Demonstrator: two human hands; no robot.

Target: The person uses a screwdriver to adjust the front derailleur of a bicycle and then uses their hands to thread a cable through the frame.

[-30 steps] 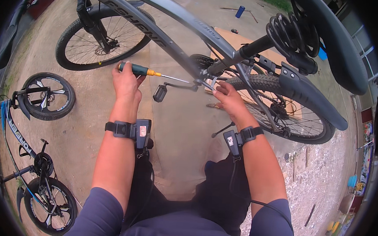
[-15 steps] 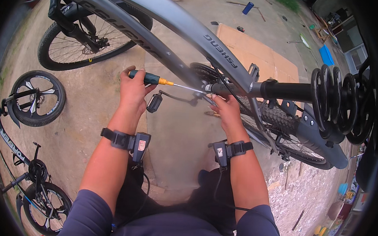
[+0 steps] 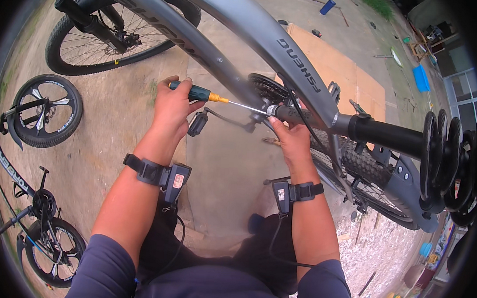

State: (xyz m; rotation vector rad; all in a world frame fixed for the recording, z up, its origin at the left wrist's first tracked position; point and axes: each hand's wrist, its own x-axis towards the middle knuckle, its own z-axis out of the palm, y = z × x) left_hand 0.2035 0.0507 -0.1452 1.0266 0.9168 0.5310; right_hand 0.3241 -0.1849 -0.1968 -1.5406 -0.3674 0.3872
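My left hand (image 3: 172, 103) is closed round the green and yellow handle of a screwdriver (image 3: 198, 94). Its thin metal shaft slants right, and the tip meets the lower end of the dark frame tube on a grey bicycle (image 3: 301, 77). My right hand (image 3: 291, 141) grips that frame tube (image 3: 291, 115) just above the crank. The thumb lies against the near side by the screwdriver tip, while the other fingers are mostly hidden behind the tube. Below the shaft, a crank arm runs left to a black pedal (image 3: 198, 123). The chainring (image 3: 266, 88) shows behind the tube.
The front wheel (image 3: 74, 48) stands at far left; the rear wheel (image 3: 357, 155) and a coiled black cable lock (image 3: 445, 160) are right. Another bicycle (image 3: 41, 206) occupies the left edge. Cardboard (image 3: 340, 62) lies behind. Pliers-like handles (image 3: 271, 141) are partly visible below my right hand.
The view has shifted, so the bicycle sits further right. My right hand has gone from a pinch near the screwdriver tip to a wrap round the frame tube. My left hand keeps the screwdriver.
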